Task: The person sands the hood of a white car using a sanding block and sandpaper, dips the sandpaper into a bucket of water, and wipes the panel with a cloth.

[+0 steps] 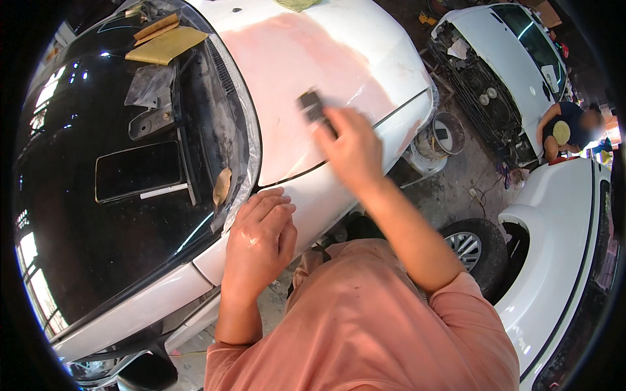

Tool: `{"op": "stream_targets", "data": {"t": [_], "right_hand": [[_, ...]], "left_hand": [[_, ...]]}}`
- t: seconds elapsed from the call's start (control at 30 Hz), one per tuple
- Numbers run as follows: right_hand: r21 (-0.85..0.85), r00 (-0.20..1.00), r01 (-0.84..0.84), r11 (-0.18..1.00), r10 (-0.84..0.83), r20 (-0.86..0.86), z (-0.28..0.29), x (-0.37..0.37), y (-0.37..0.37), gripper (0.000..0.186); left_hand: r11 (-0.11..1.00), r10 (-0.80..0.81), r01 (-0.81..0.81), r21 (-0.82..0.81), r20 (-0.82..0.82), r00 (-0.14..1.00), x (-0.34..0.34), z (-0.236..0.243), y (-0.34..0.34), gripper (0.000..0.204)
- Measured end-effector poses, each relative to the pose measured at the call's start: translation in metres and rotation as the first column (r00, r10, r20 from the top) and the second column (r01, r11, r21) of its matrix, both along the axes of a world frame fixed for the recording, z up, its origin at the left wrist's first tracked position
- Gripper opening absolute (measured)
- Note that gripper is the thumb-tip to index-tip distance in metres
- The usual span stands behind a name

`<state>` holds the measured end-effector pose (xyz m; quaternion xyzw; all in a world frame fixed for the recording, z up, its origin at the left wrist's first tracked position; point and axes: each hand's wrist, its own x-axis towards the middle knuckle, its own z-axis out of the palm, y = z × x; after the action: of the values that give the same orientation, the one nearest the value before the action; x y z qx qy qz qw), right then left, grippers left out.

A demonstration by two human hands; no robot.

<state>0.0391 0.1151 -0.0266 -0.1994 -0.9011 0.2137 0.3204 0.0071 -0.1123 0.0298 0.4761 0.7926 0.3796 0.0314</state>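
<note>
My right hand (pixel 345 143) grips a small dark block (pixel 310 104) on the pinkish patch (pixel 287 58) of a white car hood (pixel 385 39), slightly blurred. Lower left of it, my left hand (pixel 259 234) rests on the car's edge beside the windshield (pixel 65 195), fingers lying loosely curved with nothing visible in them. On the windshield lie a black phone (pixel 137 171), a white stick (pixel 163 191), folded yellowish sheets (pixel 166 45) and a dry leaf (pixel 222 186).
A white car (pixel 476 52) with an exposed front stands at upper right, a person (pixel 567 130) beside it. Another white car (pixel 554 241) is close on my right. A bucket (pixel 443 133) sits on the floor beside the hood. A green cloth (pixel 293 4) lies at the top.
</note>
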Motion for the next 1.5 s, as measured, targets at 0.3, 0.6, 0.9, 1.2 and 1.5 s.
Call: {"op": "stream_targets", "data": {"t": [0.3,0.6,0.9,1.2,1.5], "right_hand": [[-0.072,0.990,-0.100,0.992,0.092,-0.109,0.019,-0.013,-0.064,0.024],[-0.102,0.987,-0.158,0.982,0.152,-0.058,0.028,-0.013,-0.068,0.029],[-0.085,0.988,-0.110,0.990,0.099,-0.121,0.015,-0.014,-0.061,0.033],[-0.206,0.975,0.223,0.953,-0.219,0.042,-0.006,0.007,0.093,0.034],[-0.217,0.994,0.113,0.970,-0.111,0.022,-0.020,0.011,0.105,0.038]], "left_hand": [[0.970,-0.002,-0.019,0.242,0.086,0.996,-0.003,-0.004,-0.009,0.012],[0.972,0.002,-0.028,0.231,0.113,0.994,0.000,-0.004,-0.008,0.009],[0.978,-0.007,0.000,0.208,0.035,0.999,-0.001,-0.009,-0.007,0.011],[0.990,-0.015,0.010,0.138,0.034,0.999,0.002,-0.004,-0.007,0.009],[0.992,0.014,-0.015,0.125,0.013,1.000,0.002,-0.004,-0.003,0.008]]}}
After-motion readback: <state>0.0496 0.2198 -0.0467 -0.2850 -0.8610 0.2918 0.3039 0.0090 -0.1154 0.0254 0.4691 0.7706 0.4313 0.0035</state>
